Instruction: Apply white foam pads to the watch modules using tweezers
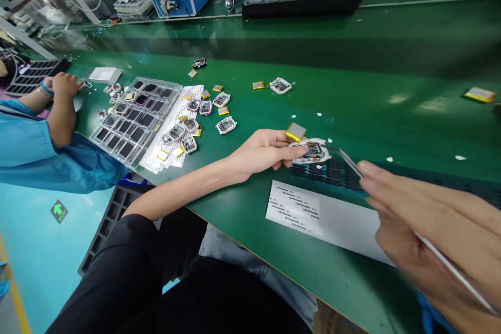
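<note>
While a co-worker's bright blue sleeve (35, 141) fills the far left, a clear plastic tray of dark square pieces (155, 128) sits on the green counter (352, 96). To its right, several open white and pink housings (189, 144) lie with yellow-edged batteries, some on a white printed sheet (153, 160); whether these are finished or waiting, I cannot tell. Near the middle, the left hand (260, 155) pinches an open white housing with exposed circuitry (315, 152), thumb on top; a flat grey battery with yellow edges (296, 131) sits outside it, at its upper edge. This unit looks midway: uncovered, its battery not seated. The right hand (422, 214) pinches a slim metal tool (350, 162), its tip at the housing's right edge, contact unclear. Farthest right lies a lone yellow-edged battery (480, 94).
</note>
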`<state>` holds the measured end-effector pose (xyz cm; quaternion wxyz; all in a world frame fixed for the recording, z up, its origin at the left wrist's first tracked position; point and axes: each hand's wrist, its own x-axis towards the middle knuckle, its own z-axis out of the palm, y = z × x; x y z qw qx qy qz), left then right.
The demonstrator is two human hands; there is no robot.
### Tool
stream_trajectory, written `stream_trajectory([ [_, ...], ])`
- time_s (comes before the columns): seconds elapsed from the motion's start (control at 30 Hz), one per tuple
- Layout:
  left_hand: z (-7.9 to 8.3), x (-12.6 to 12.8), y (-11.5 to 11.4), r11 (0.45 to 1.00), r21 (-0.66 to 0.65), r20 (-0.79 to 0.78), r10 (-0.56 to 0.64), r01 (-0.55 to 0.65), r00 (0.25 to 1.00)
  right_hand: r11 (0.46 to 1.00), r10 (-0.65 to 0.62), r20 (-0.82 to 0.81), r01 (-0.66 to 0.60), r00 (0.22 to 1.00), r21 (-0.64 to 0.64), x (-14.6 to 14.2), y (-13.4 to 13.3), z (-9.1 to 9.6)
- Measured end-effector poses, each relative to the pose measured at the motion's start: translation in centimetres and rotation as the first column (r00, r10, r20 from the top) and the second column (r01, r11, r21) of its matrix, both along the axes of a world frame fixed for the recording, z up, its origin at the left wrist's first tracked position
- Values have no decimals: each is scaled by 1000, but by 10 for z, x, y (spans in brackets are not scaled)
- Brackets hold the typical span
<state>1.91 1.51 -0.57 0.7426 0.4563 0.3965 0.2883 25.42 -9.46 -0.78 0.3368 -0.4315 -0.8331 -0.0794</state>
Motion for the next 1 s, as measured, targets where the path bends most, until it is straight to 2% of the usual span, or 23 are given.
stream_trajectory([
  [0.07, 0, 2, -3, 997, 7, -10, 82, -82, 997, 992, 122, 63, -120, 991, -26, -3, -5, 5],
  [0.1, 0, 3, -5, 992, -10, 1, 124, -124, 992, 989, 140, 85, -137, 986, -49, -4, -7, 7],
  [0.2, 3, 7, -12, 968, -105, 54, 234, -228, 971, 990, 92, 102, -80, 991, -117, -7, -13, 11],
  [0.27, 5, 9, -16, 953, -166, 77, 267, -252, 961, 988, 87, 119, -70, 989, -135, -8, -14, 10],
  [0.5, 5, 8, -17, 948, -245, 134, 239, -201, 962, 993, 89, 102, -80, 991, -88, -15, -11, 5],
  [1.0, 3, 9, -25, 973, -120, 137, 214, -199, 967, 993, 96, 100, -89, 990, -79, -15, -11, 2],
])
